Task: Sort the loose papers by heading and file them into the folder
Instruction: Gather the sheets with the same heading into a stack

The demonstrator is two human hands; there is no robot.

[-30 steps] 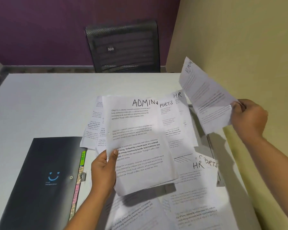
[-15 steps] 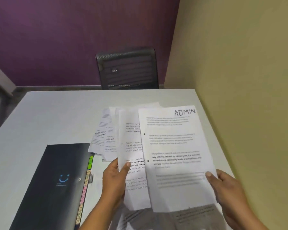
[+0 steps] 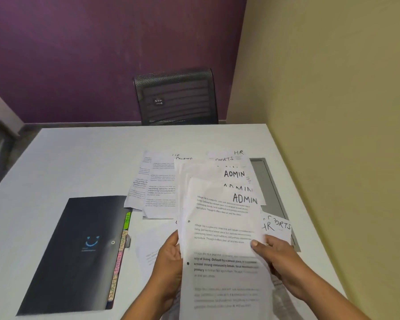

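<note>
Sorting step: left grip point(image 3: 169, 262) and right grip point(image 3: 281, 265) both clasp the ADMIN stack point(image 3: 222, 241). Next, probably squaring it, then filing into the folder point(image 3: 79, 250) left of them.

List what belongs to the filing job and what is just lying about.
Job: stack of white ADMIN sheets, held by left hand and right hand; loose white HR and SPORTS papers; black tabbed folder.
Just there: black mesh chair; white table; grey table hatch.
</note>
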